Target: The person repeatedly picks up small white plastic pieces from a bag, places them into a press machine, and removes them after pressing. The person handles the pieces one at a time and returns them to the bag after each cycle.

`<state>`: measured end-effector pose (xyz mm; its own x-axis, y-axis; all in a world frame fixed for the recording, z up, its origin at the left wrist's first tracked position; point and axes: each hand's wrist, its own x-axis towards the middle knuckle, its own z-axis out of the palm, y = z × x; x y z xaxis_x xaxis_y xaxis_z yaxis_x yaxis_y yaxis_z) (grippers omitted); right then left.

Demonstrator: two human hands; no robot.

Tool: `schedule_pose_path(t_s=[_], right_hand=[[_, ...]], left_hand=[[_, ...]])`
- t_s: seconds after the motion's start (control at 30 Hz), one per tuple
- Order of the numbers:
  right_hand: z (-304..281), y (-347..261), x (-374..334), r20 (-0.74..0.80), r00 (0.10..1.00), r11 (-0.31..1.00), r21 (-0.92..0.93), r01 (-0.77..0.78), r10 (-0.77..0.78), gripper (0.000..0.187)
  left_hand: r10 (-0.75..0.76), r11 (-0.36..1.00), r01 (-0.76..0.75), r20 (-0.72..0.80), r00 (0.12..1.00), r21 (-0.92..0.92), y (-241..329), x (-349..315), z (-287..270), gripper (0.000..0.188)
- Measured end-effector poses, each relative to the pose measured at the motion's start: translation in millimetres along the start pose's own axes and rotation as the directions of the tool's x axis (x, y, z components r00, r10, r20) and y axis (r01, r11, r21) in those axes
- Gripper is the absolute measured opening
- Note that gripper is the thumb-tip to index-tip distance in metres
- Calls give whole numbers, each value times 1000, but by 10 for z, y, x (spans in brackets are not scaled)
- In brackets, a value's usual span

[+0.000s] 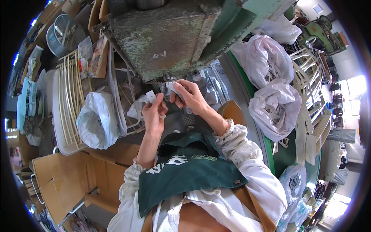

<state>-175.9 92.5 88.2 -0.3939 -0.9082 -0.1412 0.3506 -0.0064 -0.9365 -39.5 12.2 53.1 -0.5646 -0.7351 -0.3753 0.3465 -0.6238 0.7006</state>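
Note:
My left hand (154, 115) is closed, pinching a small flat white piece (150, 96) that points up from the fingertips. My right hand (193, 99), a little higher and to the right, grips another pale flat piece (172, 88); my fingers cover part of it. This second piece is close to the metal tooling (165, 89) under the worn green machine head (166, 46). Whether it touches the tooling I cannot tell. The two hands are apart.
On the left, a white bag (98, 120) stands beside a tray (62, 131) of long pale strips. An open cardboard box (63, 178) lies below. To the right, white sacks (275, 110) of pale pieces and stacked strips (309, 131) rest on a green-edged table (286, 154).

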Motion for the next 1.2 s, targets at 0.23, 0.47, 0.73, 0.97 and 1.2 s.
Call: schedule_pose_path(t_s=[0.23,0.47,0.73,0.97,1.2], right_hand=[[14,3,84,-25,1000,999,-45,-11,10,23],[14,-50,134,-56,994,988,-118,-102,95,21],[-847,720,808,68,776,491,-738,463,-628,24],[-851,1444,1512,312,880,129,-917,378,-359,31],[-1475,1674,1695,488,628,-223,-862,456,-606,26]], left_hand=[[17,994,-10,-68,997,111,-11,92,291,11],[77,990,-72,-32,997,120,-46,209,269,11],[79,968,-42,-144,986,248,65,157,189,12],[-30,990,25,31,999,139,-38,92,-76,24],[-80,984,52,156,984,171,-10,-38,-31,42]])
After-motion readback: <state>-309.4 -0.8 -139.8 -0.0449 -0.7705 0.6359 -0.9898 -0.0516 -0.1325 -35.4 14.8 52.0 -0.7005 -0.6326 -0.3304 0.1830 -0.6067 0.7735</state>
